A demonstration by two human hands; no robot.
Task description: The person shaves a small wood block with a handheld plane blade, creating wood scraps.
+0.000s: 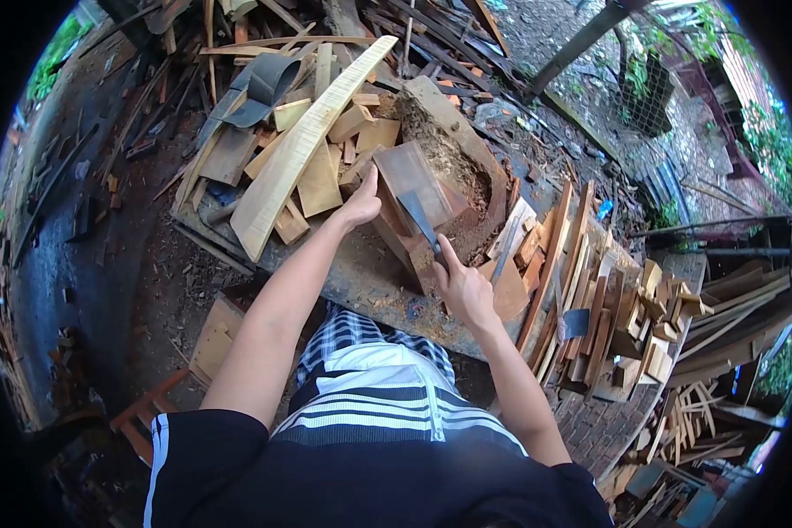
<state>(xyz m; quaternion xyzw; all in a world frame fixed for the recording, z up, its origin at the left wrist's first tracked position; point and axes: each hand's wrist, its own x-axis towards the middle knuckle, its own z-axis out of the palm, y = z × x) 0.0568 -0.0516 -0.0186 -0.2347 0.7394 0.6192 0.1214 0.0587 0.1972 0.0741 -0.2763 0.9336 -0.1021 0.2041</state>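
My left hand [363, 204] grips the near left edge of a flat brown wooden block [407, 167], its thumb lying along the side. My right hand [466, 292] is closed around the handle of a putty knife [416, 214], index finger stretched along it. The knife's dark blade overlaps the block's upper face. Beneath the block, a reddish-brown wooden piece [405, 251] slants toward my body. Just beyond is a wooden trough [495, 163] with crumbly brown material in it.
A long curved pale board [312, 145] lies over wood offcuts [319, 187] on the left. Dark curled sheet [271, 81] sits behind them. At right are stacked wood strips [581, 273] and a second broad-bladed scraper [576, 324]. The worktable's front edge [211, 242] runs before me.
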